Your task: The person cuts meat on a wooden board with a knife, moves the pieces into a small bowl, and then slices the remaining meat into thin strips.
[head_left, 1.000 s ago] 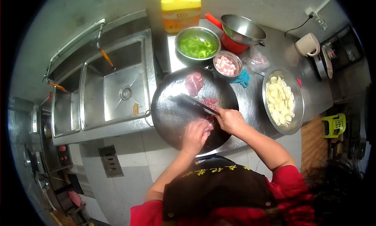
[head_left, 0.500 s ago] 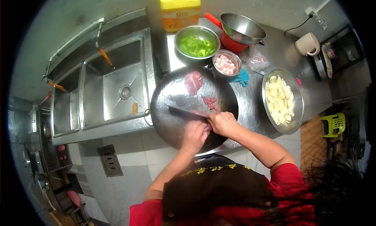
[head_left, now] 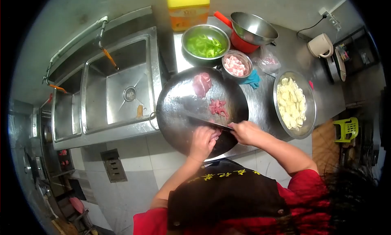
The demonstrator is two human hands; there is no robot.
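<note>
On a round dark chopping board (head_left: 175, 100), the right hand (head_left: 244, 132) is wrapped tightly round the handle of a knife (head_left: 209, 121), its blade slanting leftward. The left hand (head_left: 202, 142) has its fingers curled over a piece of meat (head_left: 217, 134) — partly hidden — just on the near side of the blade. Beyond the blade lie 2 things: cut strips (head_left: 218, 107) and, farther off, a larger chunk (head_left: 201, 85).

From the wearer's head, close above the near side of the round board (head_left: 171, 123), we look forward and steeply down, our wide, curved view reaching well past it all around.
</note>
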